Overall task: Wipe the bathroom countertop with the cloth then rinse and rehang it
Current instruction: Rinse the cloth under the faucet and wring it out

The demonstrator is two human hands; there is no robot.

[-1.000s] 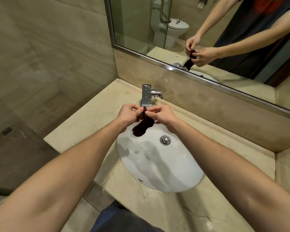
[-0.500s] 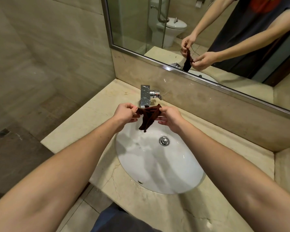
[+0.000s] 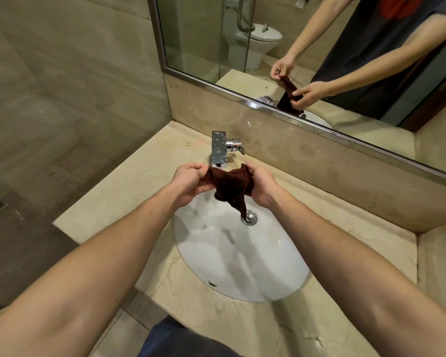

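Note:
A small dark brown cloth [image 3: 231, 188] hangs stretched between both hands over the back of the white oval basin [image 3: 232, 256]. My left hand [image 3: 188, 180] pinches its left edge, and my right hand [image 3: 262, 185] pinches its right edge. The cloth's lower tip dangles just above the chrome drain [image 3: 249, 218]. The chrome tap [image 3: 220, 148] stands right behind the hands, and no water is seen running from it. The beige marble countertop [image 3: 119, 191] surrounds the basin.
A wall mirror [image 3: 307, 55] above the backsplash reflects my arms, the cloth, a toilet and a glass partition. The counter's left edge [image 3: 62, 224] drops to a dark tiled floor. A raised marble ledge [image 3: 438, 266] borders the counter on the right.
The cloth was bunched between my two hands held close together; the hands have moved apart and the cloth is now spread out wider between them.

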